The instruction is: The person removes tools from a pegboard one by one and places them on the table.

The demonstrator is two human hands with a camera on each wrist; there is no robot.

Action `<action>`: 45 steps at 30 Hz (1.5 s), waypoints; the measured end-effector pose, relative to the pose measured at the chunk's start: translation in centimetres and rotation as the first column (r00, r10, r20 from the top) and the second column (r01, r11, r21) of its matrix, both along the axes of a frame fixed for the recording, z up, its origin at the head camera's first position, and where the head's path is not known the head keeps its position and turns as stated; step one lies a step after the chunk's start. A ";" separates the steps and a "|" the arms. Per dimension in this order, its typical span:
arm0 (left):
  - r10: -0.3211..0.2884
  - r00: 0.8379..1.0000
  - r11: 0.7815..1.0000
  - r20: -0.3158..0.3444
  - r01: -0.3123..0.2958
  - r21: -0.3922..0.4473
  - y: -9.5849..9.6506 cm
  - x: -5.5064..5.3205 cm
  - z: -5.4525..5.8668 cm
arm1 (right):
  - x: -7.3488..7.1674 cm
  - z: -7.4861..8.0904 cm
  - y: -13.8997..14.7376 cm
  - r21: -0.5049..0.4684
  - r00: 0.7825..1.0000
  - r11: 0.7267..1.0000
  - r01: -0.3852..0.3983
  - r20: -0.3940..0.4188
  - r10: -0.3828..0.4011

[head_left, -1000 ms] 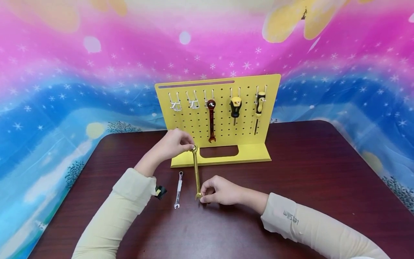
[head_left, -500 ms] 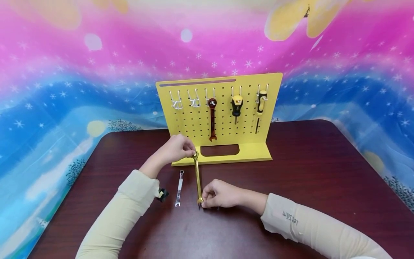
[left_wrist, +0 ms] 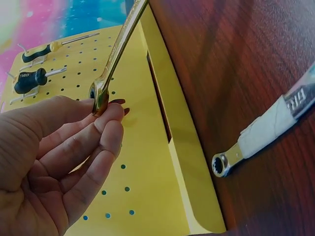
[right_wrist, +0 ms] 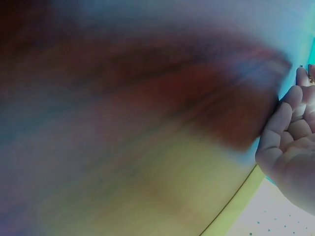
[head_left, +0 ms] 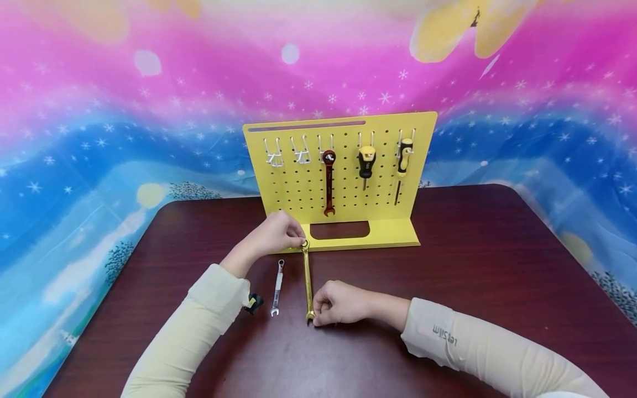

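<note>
My left hand point(head_left: 278, 233) pinches the ring end of a gold combination wrench point(head_left: 307, 279) between thumb and fingers, as the left wrist view point(left_wrist: 74, 142) also shows. At the wrench's open-jaw end, my right hand point(head_left: 340, 303) pinches with thumb and index finger. The gold wrench stretches between both hands, just in front of the yellow pegboard point(head_left: 293, 190). To its left a smaller silver wrench point(head_left: 277, 287) with a white wrap lies on the table. In the right wrist view the right hand point(right_wrist: 293, 132) is partly cut off and most of the picture is blurred.
On the pegboard hang a dark red wrench point(head_left: 329, 182), a stubby screwdriver point(head_left: 366, 161) and a longer screwdriver point(head_left: 405, 157). Two white hooks point(head_left: 301, 152) at its left hold nothing. The dark wooden table point(head_left: 478, 265) backs onto a colourful printed cloth point(head_left: 209, 105).
Both hands have come lower and slightly nearer the table's front with the gold wrench between them. The silver wrench and the tools on the pegboard stay where they were.
</note>
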State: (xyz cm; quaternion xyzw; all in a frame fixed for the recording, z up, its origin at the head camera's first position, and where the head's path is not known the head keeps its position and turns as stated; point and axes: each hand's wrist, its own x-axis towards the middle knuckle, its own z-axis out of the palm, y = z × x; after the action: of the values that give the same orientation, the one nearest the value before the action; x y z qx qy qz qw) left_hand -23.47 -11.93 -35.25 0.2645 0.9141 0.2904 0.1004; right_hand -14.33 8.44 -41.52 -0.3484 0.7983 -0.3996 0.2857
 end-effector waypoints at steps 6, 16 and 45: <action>-0.025 1.000 1.000 -0.001 0.025 -0.008 0.3 0.0 -0.7 | 0.6 0.0 0.1 0.035 0.997 0.999 -0.005 -0.081 0.008; -0.030 1.000 0.999 0.008 0.030 -0.014 0.9 -0.2 -1.2 | 0.8 0.1 0.0 0.059 0.992 0.998 0.011 -0.129 -0.004; 0.003 0.999 0.978 -0.037 -0.010 -0.209 1.8 0.8 -4.3 | 0.4 0.2 -0.3 0.071 0.989 0.997 0.023 -0.144 -0.013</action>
State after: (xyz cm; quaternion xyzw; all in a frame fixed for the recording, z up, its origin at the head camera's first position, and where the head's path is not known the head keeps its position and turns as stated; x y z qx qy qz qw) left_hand -22.67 -10.11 -39.53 0.2548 0.9421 0.1880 0.1102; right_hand -13.92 8.17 -41.29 -0.3585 0.8339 -0.3467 0.2364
